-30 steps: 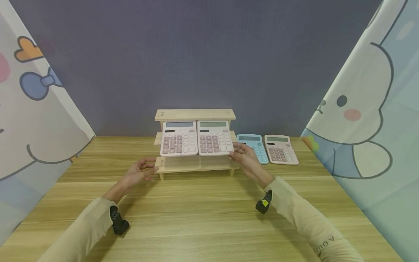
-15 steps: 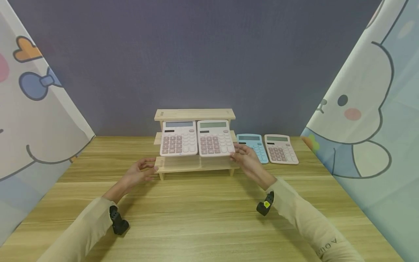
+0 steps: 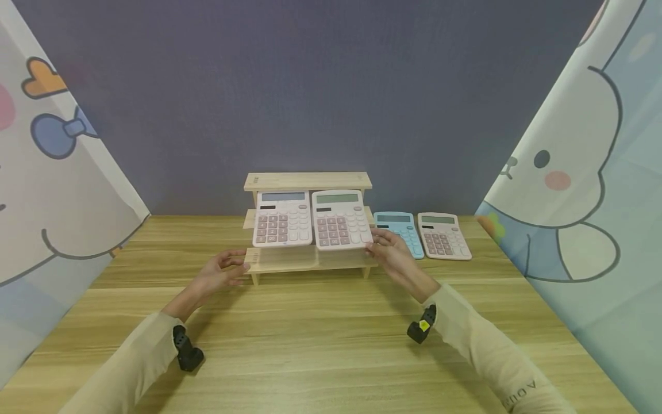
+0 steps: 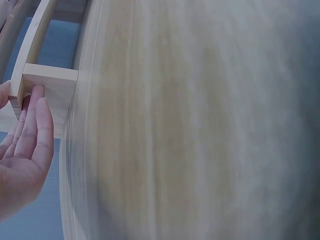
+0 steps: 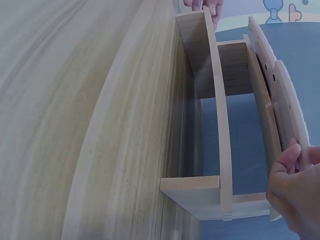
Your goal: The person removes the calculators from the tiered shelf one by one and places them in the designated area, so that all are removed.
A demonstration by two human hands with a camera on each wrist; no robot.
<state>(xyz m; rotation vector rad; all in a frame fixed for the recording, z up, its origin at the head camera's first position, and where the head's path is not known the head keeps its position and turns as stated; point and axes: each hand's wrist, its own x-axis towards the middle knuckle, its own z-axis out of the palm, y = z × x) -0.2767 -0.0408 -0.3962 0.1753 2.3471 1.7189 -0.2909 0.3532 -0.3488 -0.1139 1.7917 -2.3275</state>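
A tiered wooden shelf (image 3: 289, 261) stands against the dark back wall. My left hand (image 3: 222, 269) grips the left end of its lowest board; in the left wrist view the left hand (image 4: 27, 145) has its fingers beneath the board and the thumb at its upper side. Two pale calculators with pinkish keys lean on the shelf, a left calculator (image 3: 283, 218) and a right calculator (image 3: 341, 221). With thumb and fingers, my right hand (image 3: 395, 259) pinches the lower right corner of the right calculator. From the right wrist view, this calculator (image 5: 290, 105) sits slightly forward of the other.
Right of the shelf, a blue calculator (image 3: 397, 224), partly behind my right hand, and another pale calculator (image 3: 445, 236) lie on the wooden table (image 3: 310, 345). The top board (image 3: 308, 181) of the shelf sits above the leaning calculators. Cartoon-printed panels (image 3: 564, 172) flank the table.
The right calculator has shifted slightly toward me and to the right, together with my right hand. A slightly wider gap shows between the two leaning calculators. My left hand stays put.
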